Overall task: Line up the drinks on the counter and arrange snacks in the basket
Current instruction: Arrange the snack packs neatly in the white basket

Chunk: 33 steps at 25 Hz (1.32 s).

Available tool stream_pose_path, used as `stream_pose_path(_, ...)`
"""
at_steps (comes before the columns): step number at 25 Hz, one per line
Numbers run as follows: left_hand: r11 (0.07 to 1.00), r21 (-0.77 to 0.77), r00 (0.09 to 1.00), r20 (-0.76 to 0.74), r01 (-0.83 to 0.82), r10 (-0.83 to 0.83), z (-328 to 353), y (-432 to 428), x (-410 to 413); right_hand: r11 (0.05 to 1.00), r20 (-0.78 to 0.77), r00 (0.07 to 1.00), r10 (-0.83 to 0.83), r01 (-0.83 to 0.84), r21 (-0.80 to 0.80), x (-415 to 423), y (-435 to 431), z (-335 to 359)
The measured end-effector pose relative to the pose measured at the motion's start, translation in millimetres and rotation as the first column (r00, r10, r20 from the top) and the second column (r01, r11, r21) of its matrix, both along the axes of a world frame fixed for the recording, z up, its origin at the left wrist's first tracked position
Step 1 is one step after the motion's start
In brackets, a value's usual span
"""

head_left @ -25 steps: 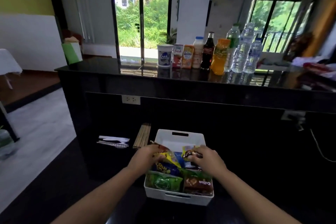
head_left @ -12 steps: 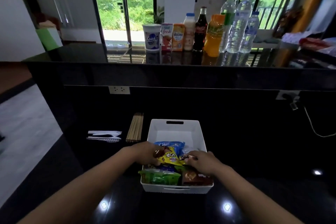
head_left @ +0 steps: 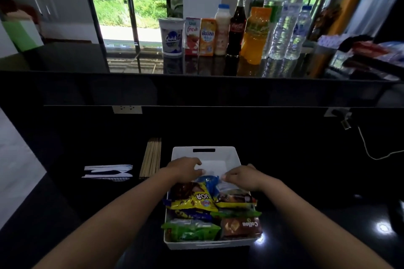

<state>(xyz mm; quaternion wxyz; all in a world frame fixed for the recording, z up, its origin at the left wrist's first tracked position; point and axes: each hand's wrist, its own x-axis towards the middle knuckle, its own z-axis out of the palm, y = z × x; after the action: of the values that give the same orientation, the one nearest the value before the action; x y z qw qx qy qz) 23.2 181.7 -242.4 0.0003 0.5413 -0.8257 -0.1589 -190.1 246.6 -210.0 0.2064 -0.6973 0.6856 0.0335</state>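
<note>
White plastic basket (head_left: 203, 153) sits at 6 o'clock on the dark worktop. The snacks fill its near half, and its 12 o'clock end shows bare floor. The drinks (head_left: 236, 30) stand in a row on the raised counter at 12 o'clock. Your right hand (head_left: 242, 178) pinches the top edge of the pale-topped packet (head_left: 231, 196). Your left hand (head_left: 185, 168) curls over the blue packet (head_left: 208, 181); grip not resolvable. Judgement: back row being filled. Slide packets toward 12 o'clock, overlapping like the yellow packet (head_left: 194, 200), without crushing.
</note>
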Motion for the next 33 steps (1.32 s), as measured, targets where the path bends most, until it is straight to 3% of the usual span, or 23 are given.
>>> stream_pose_path(4, 0.998, 0.020, 0.997, -0.054, -0.052, 0.053, -21.0, -15.2, -2.8, 0.999, -0.047, 0.999, 0.018, -0.020, -0.040, 3.2, -31.2, -22.1)
stream_pose_path(17, 0.967, 0.242, 0.996, 0.062, -0.082, 0.069, -57.8, -52.9, -10.6, 0.963, -0.270, 0.937, 0.220, -0.164, 0.213, -2.2, -84.8, -84.1)
stream_pose_path(23, 0.970, 0.238, 0.992, 0.129, -0.047, 0.017, -60.7, -58.1, -7.7, 0.966, -0.425, 0.868, 0.257, -0.240, 0.094, -0.1, -93.6, -93.3)
stream_pose_path(29, 0.947, 0.316, 0.983, 0.181, -0.063, 0.005, -68.0, -62.5, -9.7, 0.973, -0.344, 0.919, 0.192, -0.224, -0.052, -6.1, -110.1, -89.4)
stream_pose_path(33, 0.951, 0.293, 0.983, 0.177, -0.099, 0.048, -65.5, -69.0, -9.2, 0.982, -0.244, 0.956, 0.163, -0.182, -0.054, -5.8, -115.4, -81.8)
